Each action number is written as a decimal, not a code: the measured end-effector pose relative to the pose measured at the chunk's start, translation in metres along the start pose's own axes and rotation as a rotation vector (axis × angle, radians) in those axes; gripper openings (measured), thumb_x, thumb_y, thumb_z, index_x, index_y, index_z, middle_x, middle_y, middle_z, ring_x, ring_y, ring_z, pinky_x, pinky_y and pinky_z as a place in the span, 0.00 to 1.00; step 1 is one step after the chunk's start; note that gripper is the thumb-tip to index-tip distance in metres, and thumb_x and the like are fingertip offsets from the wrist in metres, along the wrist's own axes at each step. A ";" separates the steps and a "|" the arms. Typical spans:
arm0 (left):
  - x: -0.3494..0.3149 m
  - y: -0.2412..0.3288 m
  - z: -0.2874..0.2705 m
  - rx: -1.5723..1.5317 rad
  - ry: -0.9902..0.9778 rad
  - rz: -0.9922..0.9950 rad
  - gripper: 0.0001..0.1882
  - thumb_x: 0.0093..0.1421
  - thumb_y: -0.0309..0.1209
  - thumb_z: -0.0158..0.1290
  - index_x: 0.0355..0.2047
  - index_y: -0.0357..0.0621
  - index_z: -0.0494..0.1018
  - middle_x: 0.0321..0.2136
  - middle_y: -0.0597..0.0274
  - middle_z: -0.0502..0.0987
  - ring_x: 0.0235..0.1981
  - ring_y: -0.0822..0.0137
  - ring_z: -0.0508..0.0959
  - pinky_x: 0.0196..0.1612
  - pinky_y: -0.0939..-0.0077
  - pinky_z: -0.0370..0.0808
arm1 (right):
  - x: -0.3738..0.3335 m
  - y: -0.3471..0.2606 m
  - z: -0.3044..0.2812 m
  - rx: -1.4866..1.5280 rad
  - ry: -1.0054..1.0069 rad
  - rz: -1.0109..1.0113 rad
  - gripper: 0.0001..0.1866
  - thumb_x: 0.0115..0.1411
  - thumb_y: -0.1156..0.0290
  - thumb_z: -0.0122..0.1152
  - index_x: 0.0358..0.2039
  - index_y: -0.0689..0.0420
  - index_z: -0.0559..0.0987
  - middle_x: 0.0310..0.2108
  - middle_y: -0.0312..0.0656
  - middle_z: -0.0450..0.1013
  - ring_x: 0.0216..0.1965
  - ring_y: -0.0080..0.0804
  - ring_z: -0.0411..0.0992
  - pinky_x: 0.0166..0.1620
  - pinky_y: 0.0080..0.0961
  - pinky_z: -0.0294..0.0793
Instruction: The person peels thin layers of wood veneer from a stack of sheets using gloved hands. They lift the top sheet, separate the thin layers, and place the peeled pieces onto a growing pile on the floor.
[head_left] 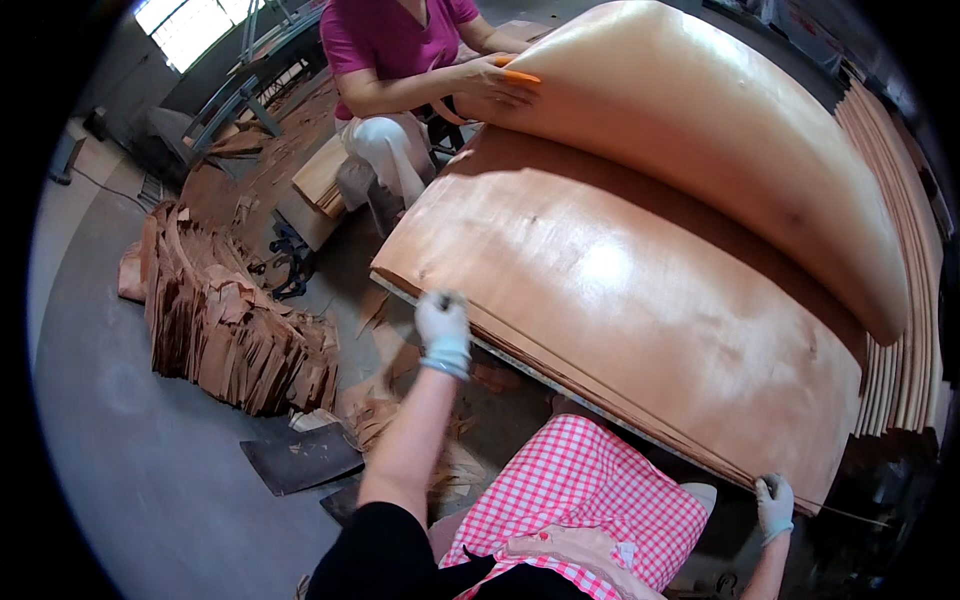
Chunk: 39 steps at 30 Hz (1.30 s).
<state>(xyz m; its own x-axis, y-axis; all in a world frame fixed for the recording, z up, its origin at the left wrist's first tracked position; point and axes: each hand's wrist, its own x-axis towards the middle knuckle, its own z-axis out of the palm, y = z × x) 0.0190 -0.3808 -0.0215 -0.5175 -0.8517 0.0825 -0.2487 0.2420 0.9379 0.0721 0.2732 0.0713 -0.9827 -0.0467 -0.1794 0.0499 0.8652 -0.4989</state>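
Note:
A large sheet of reddish-brown wood veneer [600,265] lies on a stack in front of me. Along its near edge runs a long thin wood strip [845,515], its right end sticking out past the corner. My right hand [774,507], in a white glove, is closed on this strip at the near right corner. At the near left corner, my left hand [443,325], also gloved, looks closed around the strip's other end; motion blurs its fingers. Over the far side of the stack curls a second veneer sheet [690,130], raised off the one below.
Across the stack, a person in a magenta top [395,45] holds the raised sheet, with an orange item [520,77] at the hand. Torn veneer scraps [225,320] are piled at left. A dark flat panel [300,460] lies on the floor. More stacked sheets [900,270] stand at right.

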 end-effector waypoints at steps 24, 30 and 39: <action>0.150 -0.053 -0.071 0.612 -0.038 -0.166 0.35 0.51 0.37 0.62 0.59 0.41 0.65 0.53 0.50 0.73 0.47 0.59 0.76 0.51 0.69 0.73 | 0.065 0.013 0.003 -0.306 -0.274 0.405 0.24 0.49 0.52 0.66 0.33 0.62 0.80 0.33 0.56 0.77 0.37 0.49 0.76 0.43 0.38 0.73; 0.111 0.031 -0.024 1.214 0.164 -0.041 0.38 0.52 0.47 0.56 0.62 0.49 0.61 0.57 0.50 0.68 0.56 0.52 0.70 0.57 0.56 0.67 | 0.054 0.032 0.010 -0.148 -0.286 0.413 0.24 0.48 0.50 0.66 0.32 0.62 0.80 0.32 0.55 0.77 0.36 0.48 0.76 0.41 0.37 0.73; -0.290 0.118 0.154 0.673 -0.922 1.021 0.45 0.53 0.45 0.56 0.62 0.27 0.53 0.64 0.35 0.53 0.67 0.43 0.49 0.69 0.52 0.41 | 0.057 0.030 0.008 -0.228 -0.337 0.386 0.28 0.50 0.47 0.61 0.39 0.61 0.81 0.43 0.54 0.76 0.46 0.49 0.74 0.49 0.41 0.73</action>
<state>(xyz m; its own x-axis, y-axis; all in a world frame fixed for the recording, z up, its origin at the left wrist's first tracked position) 0.0133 -0.0335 0.0129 -0.9416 0.3190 0.1075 0.3364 0.9024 0.2693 0.0193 0.2922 0.0390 -0.7874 0.1700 -0.5925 0.3179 0.9355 -0.1542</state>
